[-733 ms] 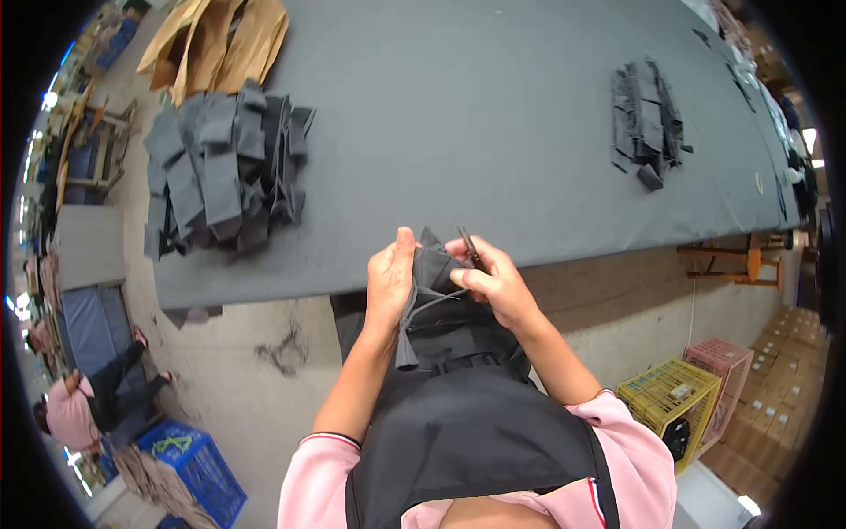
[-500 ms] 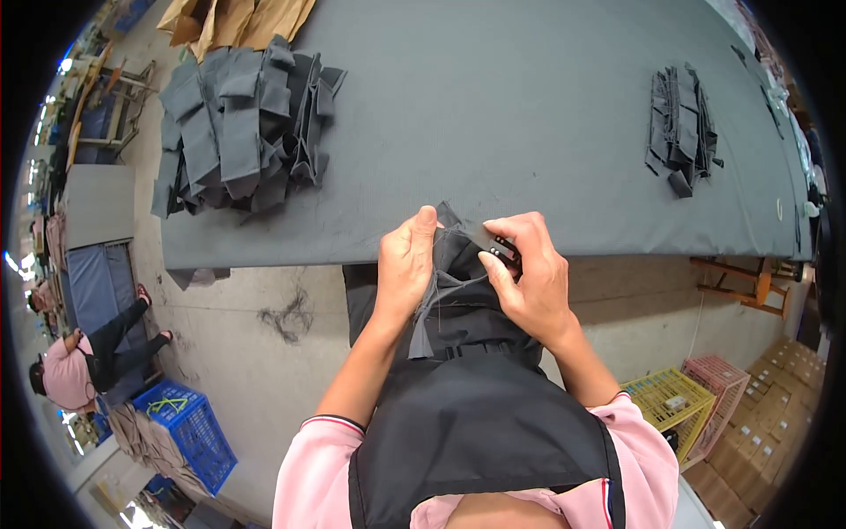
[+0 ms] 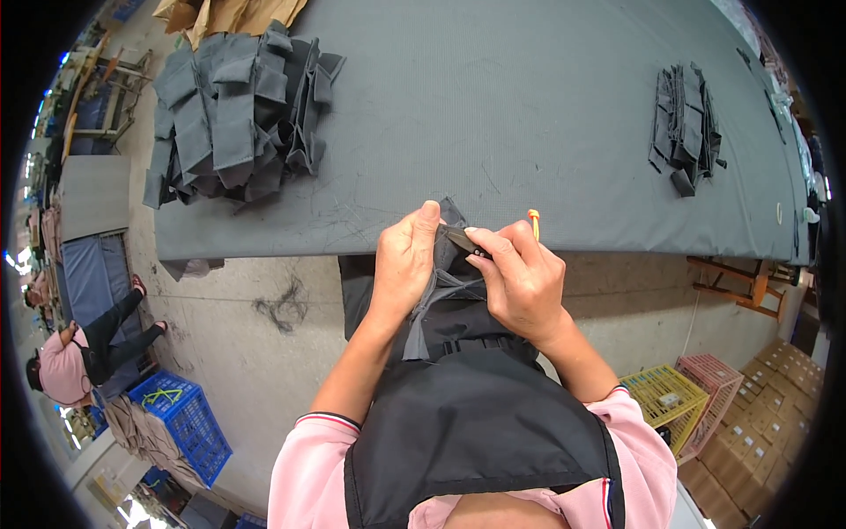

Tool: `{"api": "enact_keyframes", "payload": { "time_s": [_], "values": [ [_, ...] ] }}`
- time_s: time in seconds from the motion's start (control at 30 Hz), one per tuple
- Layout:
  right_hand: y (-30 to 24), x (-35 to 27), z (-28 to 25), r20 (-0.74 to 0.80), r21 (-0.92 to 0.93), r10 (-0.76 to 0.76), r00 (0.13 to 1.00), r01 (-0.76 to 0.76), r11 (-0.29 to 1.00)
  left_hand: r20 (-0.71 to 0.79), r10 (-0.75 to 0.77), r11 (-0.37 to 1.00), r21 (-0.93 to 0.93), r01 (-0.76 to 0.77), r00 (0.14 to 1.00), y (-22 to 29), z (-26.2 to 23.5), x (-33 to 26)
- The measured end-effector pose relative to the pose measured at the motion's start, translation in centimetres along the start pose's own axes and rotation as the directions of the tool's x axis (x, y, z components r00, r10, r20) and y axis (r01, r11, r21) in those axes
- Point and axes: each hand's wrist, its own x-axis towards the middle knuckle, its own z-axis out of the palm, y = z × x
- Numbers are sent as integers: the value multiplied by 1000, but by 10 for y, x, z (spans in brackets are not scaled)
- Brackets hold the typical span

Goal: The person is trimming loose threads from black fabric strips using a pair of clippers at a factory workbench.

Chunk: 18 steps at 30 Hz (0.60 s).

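At the table's near edge, my left hand [image 3: 407,256] is closed on a dark grey fabric piece [image 3: 421,331], pinching its upper part. Strips of the piece hang down in front of my black apron. My right hand [image 3: 526,275] grips small black thread snips [image 3: 471,247], an orange cord end [image 3: 534,218] sticking up behind the fingers. Their metal blade lies against the cloth beside my left fingers. The palm hides most of the handle.
A large heap of grey fabric pieces [image 3: 216,115] lies on the grey-covered table [image 3: 493,106] at left, a smaller bundle [image 3: 684,128] at right. Brown paper [image 3: 229,13] sits behind the heap. Crates [image 3: 181,423] and cartons [image 3: 749,423] stand on the floor; a person [image 3: 66,361] is far left.
The snips have moved left, their blade now against the cloth by my left hand. My right fingers have closed further round them, and the orange cord has come into sight.
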Motion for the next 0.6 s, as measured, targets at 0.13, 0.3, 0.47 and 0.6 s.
{"api": "enact_keyframes", "payload": {
  "time_s": [0.13, 0.3, 0.47, 0.6],
  "values": [
    [-1, -2, 2, 12, 97, 95, 995, -96, 991, -6, 11, 1000, 27, -11, 1000, -5, -1, -1],
    [-4, -7, 7, 12, 116, 150, 989, -150, 982, -12, 16, 998, 54, -15, 1000, -11, -2, -2],
    [-3, -10, 8, -59, 63, 103, 993, -99, 993, -8, -18, 999, 46, 18, 1000, -14, -3, -2],
    [-4, -6, -11, 76, 209, 224, 972, -235, 949, 26, -62, 998, -6, 62, 998, -13, -8, 0]
  ]
}}
